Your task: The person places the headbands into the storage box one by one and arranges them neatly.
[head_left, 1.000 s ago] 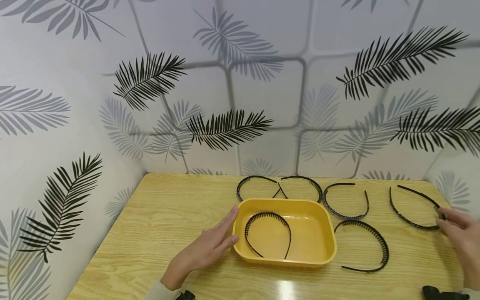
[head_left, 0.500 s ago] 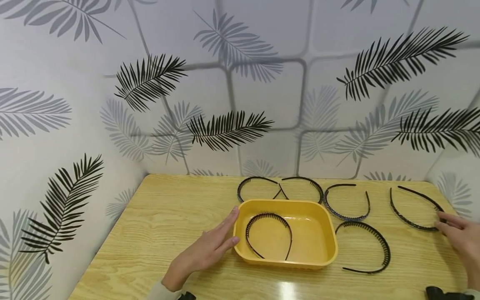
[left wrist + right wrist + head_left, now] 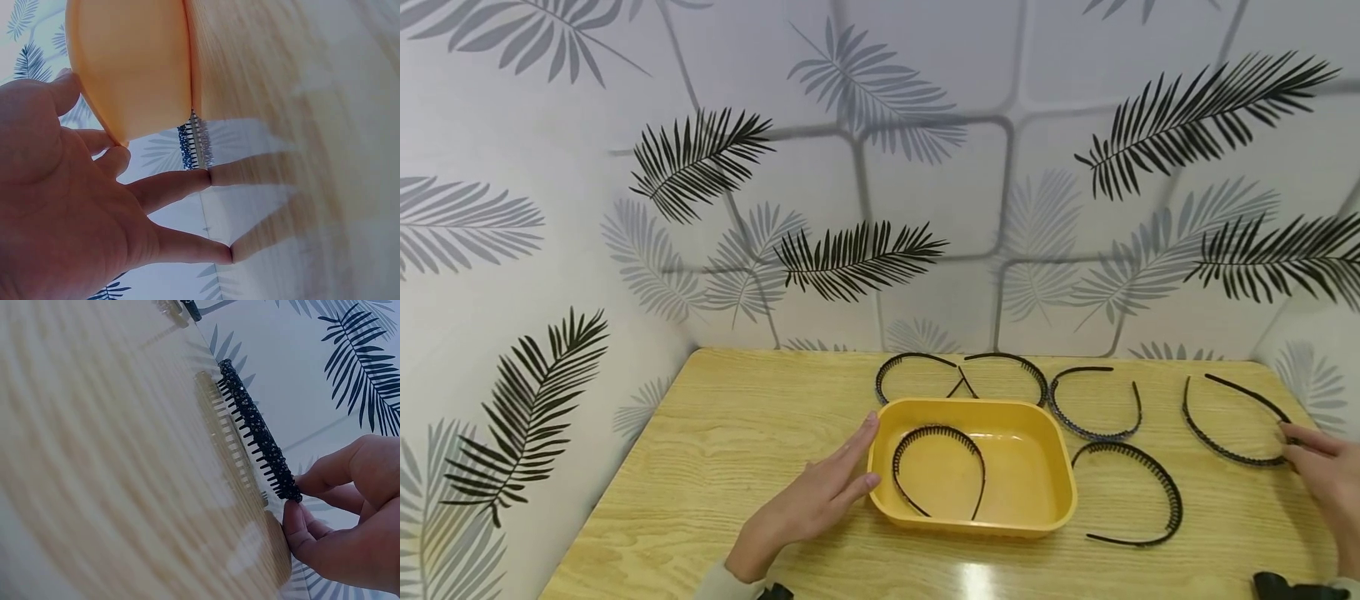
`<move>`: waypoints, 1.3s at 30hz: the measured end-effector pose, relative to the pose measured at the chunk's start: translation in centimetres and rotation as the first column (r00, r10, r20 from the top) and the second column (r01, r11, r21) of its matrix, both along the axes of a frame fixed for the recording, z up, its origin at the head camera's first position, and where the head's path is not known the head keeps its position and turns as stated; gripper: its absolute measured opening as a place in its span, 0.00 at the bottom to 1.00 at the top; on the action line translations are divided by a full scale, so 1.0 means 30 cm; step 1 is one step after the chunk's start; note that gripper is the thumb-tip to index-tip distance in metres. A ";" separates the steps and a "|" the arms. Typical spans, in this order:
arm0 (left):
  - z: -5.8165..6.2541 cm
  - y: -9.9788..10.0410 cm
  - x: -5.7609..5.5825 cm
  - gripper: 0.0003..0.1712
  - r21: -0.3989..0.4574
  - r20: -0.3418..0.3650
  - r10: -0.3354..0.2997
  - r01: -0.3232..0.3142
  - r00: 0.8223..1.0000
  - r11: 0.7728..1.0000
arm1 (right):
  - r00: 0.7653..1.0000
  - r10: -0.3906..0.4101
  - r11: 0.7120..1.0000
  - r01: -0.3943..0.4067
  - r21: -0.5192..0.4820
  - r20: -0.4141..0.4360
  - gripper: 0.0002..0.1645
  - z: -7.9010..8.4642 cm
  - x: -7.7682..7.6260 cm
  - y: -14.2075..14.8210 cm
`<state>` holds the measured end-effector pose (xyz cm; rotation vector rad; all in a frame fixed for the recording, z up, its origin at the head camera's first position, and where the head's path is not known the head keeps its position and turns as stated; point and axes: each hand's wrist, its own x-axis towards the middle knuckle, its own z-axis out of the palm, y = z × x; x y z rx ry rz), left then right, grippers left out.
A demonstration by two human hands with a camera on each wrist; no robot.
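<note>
A yellow plastic tub point(image 3: 1000, 529) stands on the table with one black toothed headband point(image 3: 976, 457) inside it. My left hand point(image 3: 808, 504) rests against the tub's left rim, fingers extended; in the left wrist view two of its fingertips touch the tabletop. At the far right, my right hand point(image 3: 1326, 475) pinches a dark headband point(image 3: 1228, 454) between thumb and fingers at its curved middle, the two ends pointing back and left. The right wrist view shows that headband point(image 3: 253, 422) glittering with small stones, its teeth close above the table surface.
Behind the tub lie two headbands, one on the left point(image 3: 891, 364) and one on the right point(image 3: 1026, 367), partly hidden by it. Another headband point(image 3: 1097, 435) lies right of these, and a toothed one point(image 3: 1168, 487) sits beside the tub's right side. A patterned wall borders the wooden table point(image 3: 700, 433).
My right hand has shifted slightly to the right, and the headband it pinches has moved a little with it. My left hand stays at the tub.
</note>
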<state>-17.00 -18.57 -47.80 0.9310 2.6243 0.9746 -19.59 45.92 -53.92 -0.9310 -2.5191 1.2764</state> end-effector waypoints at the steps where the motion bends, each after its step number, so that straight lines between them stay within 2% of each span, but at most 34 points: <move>1: 0.000 0.001 -0.001 0.41 -0.001 -0.001 -0.001 0.001 1.000 1.000 | 1.000 -0.006 1.000 0.006 -0.001 0.000 0.32 -0.001 0.001 0.002; 4: 0.002 0.002 -0.002 0.41 -0.005 -0.002 -0.005 0.005 1.000 1.000 | 1.000 0.004 1.000 -0.004 0.001 -0.010 0.32 -0.002 0.008 0.005; 9: 0.004 0.003 -0.002 0.41 -0.001 -0.005 -0.005 0.005 1.000 1.000 | 0.997 0.071 0.997 -0.071 0.007 -0.034 0.32 0.001 0.021 -0.008; 15: 0.006 0.001 0.004 0.41 -0.013 -0.001 0.000 0.000 1.000 1.000 | 0.991 0.127 0.990 -0.124 0.061 -0.041 0.31 0.016 0.026 -0.027; 18: 0.006 0.000 0.006 0.41 -0.024 -0.003 0.003 -0.003 1.000 1.000 | 0.984 0.155 0.987 -0.150 0.053 -0.094 0.30 0.030 0.031 -0.031; 22: 0.004 0.001 0.005 0.41 -0.026 -0.004 0.009 -0.009 1.000 1.000 | 0.966 0.157 0.987 -0.158 0.013 -0.207 0.28 0.052 0.039 -0.038; 26: 0.005 0.002 0.004 0.41 -0.027 0.000 0.016 -0.016 1.000 1.000 | 0.958 0.169 0.986 -0.164 0.041 -0.233 0.32 0.058 0.029 -0.035; 29: 0.007 0.003 0.004 0.41 -0.030 -0.001 0.020 -0.020 1.000 0.999 | 0.952 0.167 0.985 -0.173 -0.003 -0.258 0.34 0.038 0.015 -0.014; 33: 0.010 0.004 0.004 0.41 -0.029 -0.006 0.022 -0.022 1.000 0.999 | 0.931 0.159 0.977 -0.196 -0.081 -0.327 0.35 0.014 0.003 0.009; 35: 0.011 0.005 0.004 0.41 -0.024 -0.007 0.021 -0.022 1.000 0.999 | 0.925 0.162 0.973 -0.207 -0.099 -0.344 0.37 0.022 0.005 0.005; 39: 0.010 0.005 0.006 0.41 -0.024 -0.004 0.022 -0.022 1.000 0.999 | 0.923 0.176 0.970 -0.223 -0.101 -0.342 0.39 0.081 0.027 -0.040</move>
